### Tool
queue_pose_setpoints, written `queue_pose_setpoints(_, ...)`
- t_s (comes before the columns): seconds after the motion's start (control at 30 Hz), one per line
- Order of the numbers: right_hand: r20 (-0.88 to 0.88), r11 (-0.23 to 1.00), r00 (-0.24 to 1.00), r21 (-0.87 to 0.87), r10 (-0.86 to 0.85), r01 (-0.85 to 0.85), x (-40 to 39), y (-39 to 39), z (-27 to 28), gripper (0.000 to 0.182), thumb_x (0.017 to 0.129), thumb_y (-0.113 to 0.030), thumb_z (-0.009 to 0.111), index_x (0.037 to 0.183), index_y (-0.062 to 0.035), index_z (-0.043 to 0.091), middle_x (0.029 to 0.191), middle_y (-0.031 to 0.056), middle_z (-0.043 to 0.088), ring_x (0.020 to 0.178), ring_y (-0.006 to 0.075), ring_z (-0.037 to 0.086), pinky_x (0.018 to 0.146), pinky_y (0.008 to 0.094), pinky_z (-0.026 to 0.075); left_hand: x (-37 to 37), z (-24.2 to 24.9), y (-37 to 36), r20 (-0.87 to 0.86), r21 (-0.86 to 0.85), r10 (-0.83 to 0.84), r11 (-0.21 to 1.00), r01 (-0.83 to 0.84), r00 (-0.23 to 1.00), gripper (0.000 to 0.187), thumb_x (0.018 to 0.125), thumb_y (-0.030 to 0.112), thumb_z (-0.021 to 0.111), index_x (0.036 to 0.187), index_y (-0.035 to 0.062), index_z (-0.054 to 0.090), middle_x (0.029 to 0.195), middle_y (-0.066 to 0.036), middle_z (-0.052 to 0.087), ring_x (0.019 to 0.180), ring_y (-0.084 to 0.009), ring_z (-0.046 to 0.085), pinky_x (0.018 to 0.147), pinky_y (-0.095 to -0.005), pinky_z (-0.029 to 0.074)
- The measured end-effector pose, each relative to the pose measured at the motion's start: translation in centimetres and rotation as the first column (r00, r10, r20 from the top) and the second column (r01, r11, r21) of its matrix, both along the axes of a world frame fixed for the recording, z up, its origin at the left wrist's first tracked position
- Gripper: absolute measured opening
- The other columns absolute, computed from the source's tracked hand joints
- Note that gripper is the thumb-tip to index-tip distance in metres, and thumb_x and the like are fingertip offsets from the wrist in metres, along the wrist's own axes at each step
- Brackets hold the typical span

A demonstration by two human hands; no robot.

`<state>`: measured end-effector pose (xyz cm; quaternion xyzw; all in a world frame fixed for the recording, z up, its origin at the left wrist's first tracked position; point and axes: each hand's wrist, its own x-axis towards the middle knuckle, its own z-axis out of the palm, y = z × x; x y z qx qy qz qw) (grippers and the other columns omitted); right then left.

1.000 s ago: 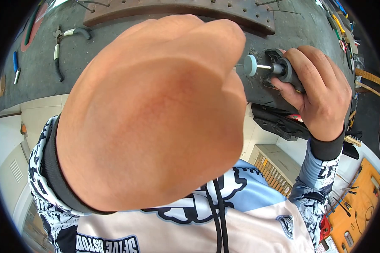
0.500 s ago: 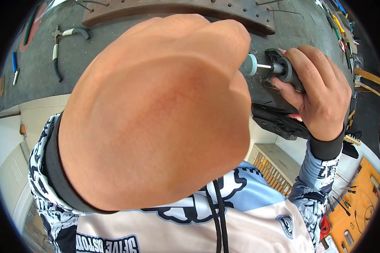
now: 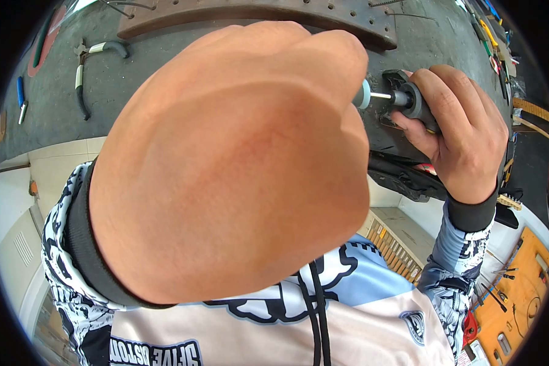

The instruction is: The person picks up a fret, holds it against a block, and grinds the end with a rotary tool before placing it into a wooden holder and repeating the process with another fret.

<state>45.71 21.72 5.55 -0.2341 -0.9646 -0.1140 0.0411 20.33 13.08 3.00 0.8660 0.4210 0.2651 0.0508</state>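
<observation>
Very close to the camera, my left hand (image 3: 238,177) fills the middle of the view with its back toward me. Its fingers are curled closed and anything within them is hidden. At its right edge, a pale blue-green grinding wheel (image 3: 365,94) shows partly behind the knuckles. The wheel sits on a thin metal shank of a dark rotary tool (image 3: 416,100). Around the tool's body my right hand (image 3: 466,131) is closed, with the thumb below the nose and fingers over the top. A dark bracket-like piece (image 3: 394,77) lies beside the tool's nose on the bench.
Pliers (image 3: 81,73) with black-and-white handles lie on the dark bench (image 3: 49,122) at left, near a blue pen-like tool (image 3: 22,97). A brown perforated metal block (image 3: 250,13) spans the back. A black bag-like item (image 3: 402,177) hangs below the bench edge. Several tools line the right.
My left hand has shifted slightly to the right and now covers more of the grinding wheel. My right hand and the rotary tool look unmoved.
</observation>
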Motion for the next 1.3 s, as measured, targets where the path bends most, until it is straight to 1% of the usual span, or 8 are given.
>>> queue_pose_setpoints(0.3,-0.052,1.0,0.999,-0.019,-0.008,0.007,0.4,0.4,0.3,0.042,0.079,-0.028,0.081,0.109,-0.0029,0.068,0.1,0.0117,0.068,0.083,0.0314,0.067,0.07,0.0368,0.054,-0.2,1.3,0.0,-0.079,-0.096,0.045,0.994,-0.053,0.996,0.03,0.071,0.001,0.067,0.101,-0.0066,0.071,0.086,-0.015,0.056,0.073,-0.0311,0.059,0.063,-0.0368,0.049)
queue_pose_setpoints(0.5,-0.235,0.997,0.969,-0.05,-0.075,0.065,2.7,1.3,0.8,0.036,0.089,-0.023,0.078,0.114,0.0006,0.066,0.105,0.0161,0.07,0.089,0.0317,0.07,0.078,0.0335,0.055,0.3,2.2,0.7,0.137,-0.107,0.035,0.994,-0.02,0.99,0.029,0.073,-0.005,0.066,0.101,-0.0028,0.073,0.083,-0.013,0.055,0.071,-0.0276,0.058,0.061,-0.0338,0.048)
queue_pose_setpoints(0.6,-0.286,0.991,0.949,-0.003,-0.132,0.137,4.1,1.3,0.9,0.033,0.094,-0.02,0.074,0.119,0.0005,0.067,0.106,0.0148,0.072,0.092,0.026,0.071,0.084,0.0311,0.054,0.2,2.1,0.9,-0.03,-0.133,0.075,0.988,-0.079,0.997,0.03,0.073,-0.009,0.064,0.101,-0.0024,0.073,0.083,-0.012,0.055,0.07,-0.0276,0.058,0.062,-0.033,0.048)
queue_pose_setpoints(0.9,-0.589,0.899,0.727,0.002,-0.353,0.439,7.5,1.5,0.2,0.034,0.095,-0.028,0.075,0.119,-0.0046,0.069,0.092,0.0089,0.074,0.081,0.0139,0.069,0.075,0.0258,0.053,0.6,3.3,2.1,0.057,-0.201,0.05,0.979,-0.038,0.997,0.045,0.066,-0.022,0.054,0.102,-0.0032,0.072,0.084,-0.015,0.054,0.07,-0.029,0.057,0.062,-0.0302,0.046)
queue_pose_setpoints(1.07,-0.65,0.867,0.645,-0.045,-0.402,0.496,9.4,1.2,-0.3,0.032,0.099,-0.028,0.071,0.118,-0.003,0.069,0.091,0.0076,0.073,0.079,0.0128,0.068,0.074,0.0241,0.052,1.1,3.8,2.8,0.156,-0.275,0.069,0.961,-0.023,0.985,0.034,0.079,-0.02,0.054,0.103,-0.0032,0.072,0.085,-0.013,0.056,0.072,-0.023,0.055,0.064,-0.0272,0.043)
queue_pose_setpoints(1.1,-0.681,0.843,0.568,-0.139,-0.462,0.519,9.6,0.7,-0.1,0.033,0.1,-0.028,0.069,0.118,-0.0014,0.068,0.091,0.0067,0.072,0.079,0.0126,0.066,0.073,0.0244,0.051,1.6,5.1,3.1,0.145,-0.268,0.065,0.963,-0.024,0.987,0.034,0.079,-0.02,0.054,0.103,-0.0032,0.072,0.085,-0.013,0.056,0.072,-0.023,0.055,0.064,-0.0272,0.043)
queue_pose_setpoints(1.17,-0.758,0.827,0.412,-0.289,-0.505,0.482,9.5,0.4,0.4,0.034,0.102,-0.028,0.066,0.118,0.0026,0.065,0.091,0.0046,0.067,0.077,0.0117,0.061,0.071,0.0242,0.049,3.1,8.7,3.7,0.129,-0.565,0.257,0.813,-0.141,0.958,0.027,0.088,-0.014,0.056,0.107,-0.0046,0.072,0.087,-0.009,0.057,0.075,-0.0158,0.053,0.067,-0.0247,0.039)
queue_pose_setpoints(1.3,-0.788,0.819,0.258,-0.479,-0.559,0.315,7.9,-1.8,2.2,0.029,0.1,-0.024,0.068,0.114,0.001,0.062,0.09,0.0039,0.06,0.078,0.0109,0.055,0.073,0.0226,0.045,0.7,5.9,2.4,0.444,-0.489,0.286,0.872,-0.038,0.849,0.024,0.091,-0.009,0.06,0.113,-0.0076,0.07,0.09,-0.005,0.06,0.079,-0.0103,0.051,0.07,-0.023,0.04)
